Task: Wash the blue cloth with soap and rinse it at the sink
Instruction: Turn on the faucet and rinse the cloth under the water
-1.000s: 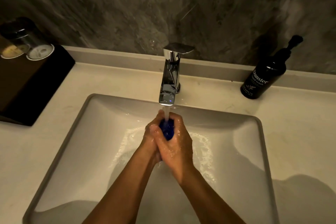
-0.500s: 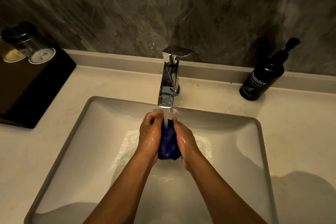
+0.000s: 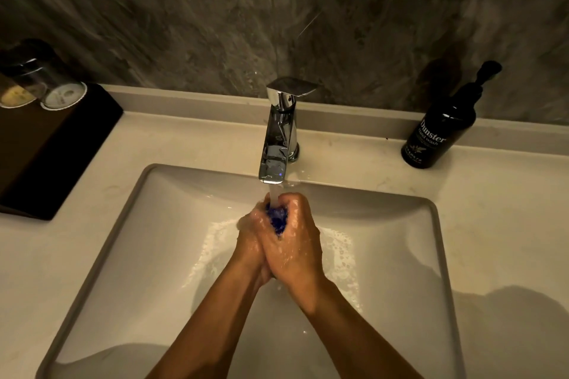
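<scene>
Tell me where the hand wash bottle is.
In the head view, the hand wash bottle stands on the counter at the back right, right of the faucet, against the wall ledge.

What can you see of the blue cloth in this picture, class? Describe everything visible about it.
Only a small patch of the blue cloth shows: deep blue, wet and bunched up. It is squeezed between the left hand and the right hand, whose fingers close around it. It sits directly under the tap, and the running water strikes its top. It is held above the sink basin; the rest is hidden.
</scene>
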